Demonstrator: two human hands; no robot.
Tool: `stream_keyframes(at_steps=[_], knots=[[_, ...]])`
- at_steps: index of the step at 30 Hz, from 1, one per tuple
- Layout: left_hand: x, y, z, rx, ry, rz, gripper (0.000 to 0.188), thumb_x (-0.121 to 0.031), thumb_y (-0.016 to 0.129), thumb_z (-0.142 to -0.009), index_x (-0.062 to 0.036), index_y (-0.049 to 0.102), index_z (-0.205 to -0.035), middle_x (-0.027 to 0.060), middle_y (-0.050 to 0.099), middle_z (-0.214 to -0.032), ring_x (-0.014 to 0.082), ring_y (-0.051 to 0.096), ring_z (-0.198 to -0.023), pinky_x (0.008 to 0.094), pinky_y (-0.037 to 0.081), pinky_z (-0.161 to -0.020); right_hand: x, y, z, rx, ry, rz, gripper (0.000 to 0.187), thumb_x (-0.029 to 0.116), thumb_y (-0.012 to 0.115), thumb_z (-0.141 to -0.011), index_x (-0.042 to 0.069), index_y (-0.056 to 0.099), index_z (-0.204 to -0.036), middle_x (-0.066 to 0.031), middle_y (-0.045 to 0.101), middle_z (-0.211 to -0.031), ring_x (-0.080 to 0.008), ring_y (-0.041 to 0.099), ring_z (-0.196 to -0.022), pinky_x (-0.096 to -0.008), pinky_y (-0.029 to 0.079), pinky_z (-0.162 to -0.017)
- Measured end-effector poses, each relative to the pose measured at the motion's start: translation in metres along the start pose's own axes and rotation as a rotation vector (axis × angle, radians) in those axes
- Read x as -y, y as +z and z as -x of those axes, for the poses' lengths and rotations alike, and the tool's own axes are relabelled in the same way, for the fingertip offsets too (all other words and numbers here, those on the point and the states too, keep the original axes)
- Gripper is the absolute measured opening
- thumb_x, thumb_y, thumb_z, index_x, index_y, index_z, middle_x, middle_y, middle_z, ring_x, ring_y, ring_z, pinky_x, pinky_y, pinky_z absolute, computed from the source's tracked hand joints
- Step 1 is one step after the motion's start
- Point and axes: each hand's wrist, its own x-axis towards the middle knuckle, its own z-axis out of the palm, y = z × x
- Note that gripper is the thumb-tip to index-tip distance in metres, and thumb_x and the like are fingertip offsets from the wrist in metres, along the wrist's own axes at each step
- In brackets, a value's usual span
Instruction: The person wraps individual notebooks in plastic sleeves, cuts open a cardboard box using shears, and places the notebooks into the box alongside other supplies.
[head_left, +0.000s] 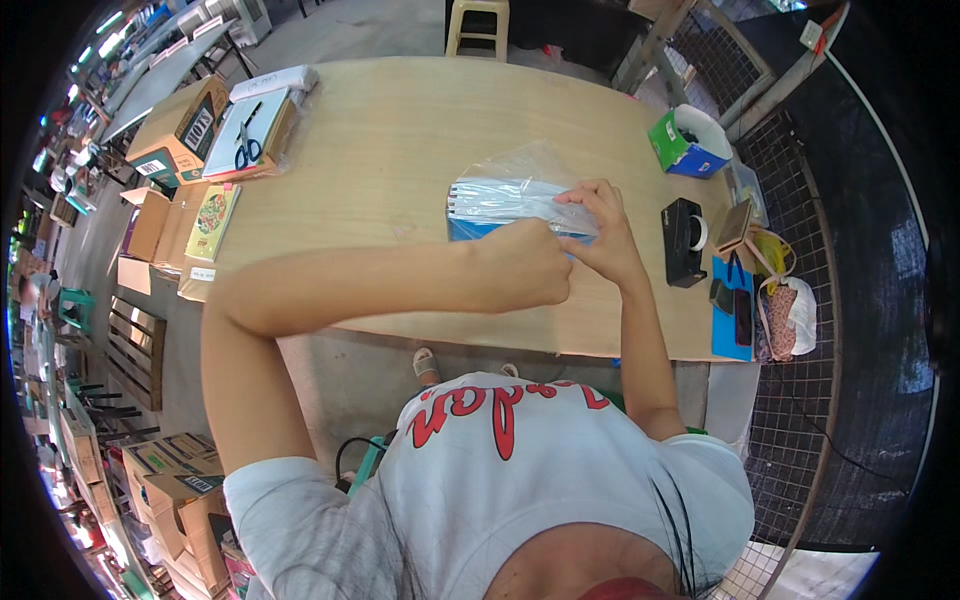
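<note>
1. As far as I can see from my end, the blue-and-white packet (500, 198) in clear plastic is lying flat near the middle of the surface (370, 150), right under both hands.
2. My left hand (522, 262) is curled into a fist over the packet's near edge; whatever's inside those fingers is hidden from me.
3. My right hand (608, 232) has its thumb and fingers bent around the packet's right end, touching the plastic, but I can't tell if it's really gripping.
4. Over on the right I've got a black tape dispenser (684, 245), with a green-and-blue box (690, 150) beyond it.
5. Far left, scissors (248, 152) are sitting on a wrapped stack (228, 135), with a yellow book (212, 225) nearer me.
</note>
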Motion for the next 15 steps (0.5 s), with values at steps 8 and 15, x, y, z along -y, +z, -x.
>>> stream_keyframes(at_steps=[8, 15], knots=[[0.059, -0.079, 0.004, -0.905, -0.374, 0.346, 0.026, -0.015, 0.076, -0.074, -0.0068, 0.065, -0.096, 0.0071, 0.064, -0.1, 0.024, 0.065, -0.082, 0.0364, 0.052, -0.069, 0.037, -0.013, -0.039, -0.287, -0.13, -0.447, 0.015, -0.001, 0.075, -0.072, 0.002, 0.068, -0.084, -0.0084, 0.059, -0.091, -0.0185, 0.055, -0.087, -0.0287, 0.044, -0.08], [0.143, 0.005, 0.039, -0.474, -0.845, 0.719, 0.096, -0.023, 0.089, -0.061, -0.0122, 0.033, -0.138, 0.0059, 0.059, -0.114, 0.0174, 0.058, -0.098, 0.0321, 0.05, -0.081, 0.032, -0.053, -0.003, -0.671, -0.169, -0.514, 0.011, -0.003, 0.072, -0.077, -0.001, 0.065, -0.085, -0.0084, 0.059, -0.093, -0.0155, 0.054, -0.086, -0.026, 0.043, -0.077]])
